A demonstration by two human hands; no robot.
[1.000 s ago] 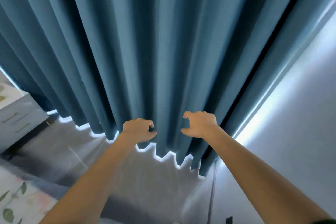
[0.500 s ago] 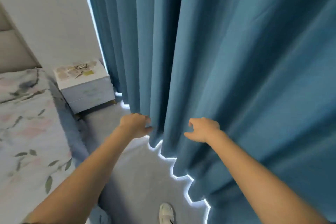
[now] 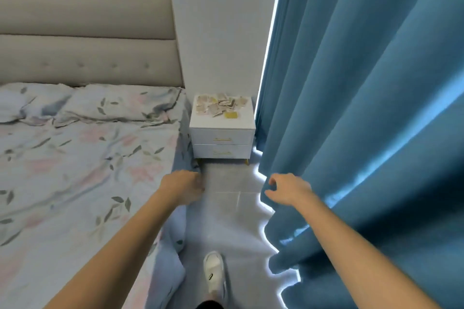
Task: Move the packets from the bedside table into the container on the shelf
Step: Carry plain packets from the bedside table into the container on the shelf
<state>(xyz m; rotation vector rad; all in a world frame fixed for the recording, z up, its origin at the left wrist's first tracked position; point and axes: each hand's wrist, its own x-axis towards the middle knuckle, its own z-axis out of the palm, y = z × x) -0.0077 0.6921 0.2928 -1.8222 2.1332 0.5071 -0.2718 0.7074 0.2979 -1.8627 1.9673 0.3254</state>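
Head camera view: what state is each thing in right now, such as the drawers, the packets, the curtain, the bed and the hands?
Packets: scattered loose on the bedside table.
Drawers: both closed.
Curtain: drawn, hanging to the floor.
Bed: covered, sheet rumpled.
Left hand: fingers curled, holding nothing.
Right hand: fingers loosely curled, holding nothing.
Shoe: on the floor.
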